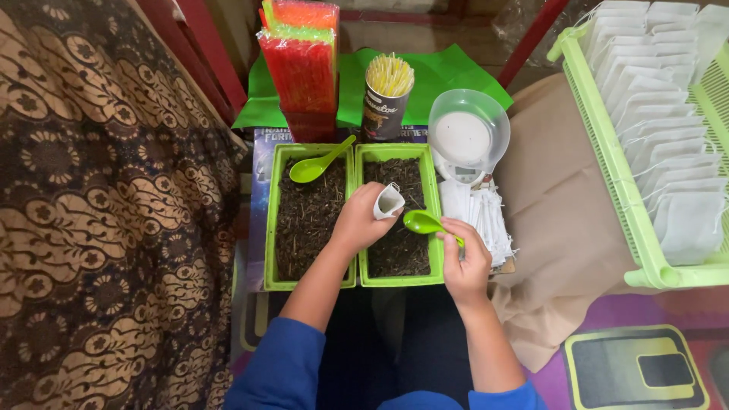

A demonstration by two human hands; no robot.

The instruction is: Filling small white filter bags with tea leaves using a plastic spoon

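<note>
Green basket [607, 152] runs off the right edge; spoon handle [448, 235] hidden in right hand [465, 262].

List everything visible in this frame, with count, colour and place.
Trays: 2, green, centre, holding dark loose material.
Spoons: 2, green; one in left tray, one in right hand.
Pouch: 1, white, in left hand.
Straw packs: red, orange, green, top centre.
Cup: 1, dark, yellow sticks inside.
Scale: 1, white, clear bowl.
Basket: 1, green, right, rows of white pouches.
Empty pouches: white pile beside right tray.
Left hand: over trays.
Right hand: at right tray's edge.
</note>
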